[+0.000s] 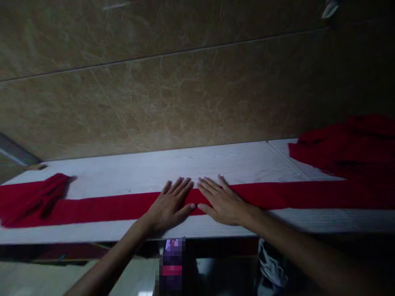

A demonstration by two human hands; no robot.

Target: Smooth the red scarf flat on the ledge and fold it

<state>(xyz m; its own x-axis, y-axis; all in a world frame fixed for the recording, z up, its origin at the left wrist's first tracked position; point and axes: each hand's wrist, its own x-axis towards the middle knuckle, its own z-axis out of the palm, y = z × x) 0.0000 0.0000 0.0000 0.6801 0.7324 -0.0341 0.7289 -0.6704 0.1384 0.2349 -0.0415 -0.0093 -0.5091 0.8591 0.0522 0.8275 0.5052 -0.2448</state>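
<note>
A long strip of red cloth (117,207) runs left to right along a pale wood-grain tabletop (160,164). Both of my hands lie on its middle part with palms down. My left hand (173,203) rests flat with its fingers stretched out toward the wall. Just to its right, my right hand (220,199) presses flat too, its fingers spread and slanting up to the left. The two thumbs point at each other with a narrow gap of red between them. Neither hand grips the cloth.
A crumpled bunch of red fabric (51,195) sits at the strip's left end, and a larger heap of red fabric (348,144) at the right. A brown tiled wall (185,94) stands behind the table. Below the front edge, white strands (273,267) show at the right.
</note>
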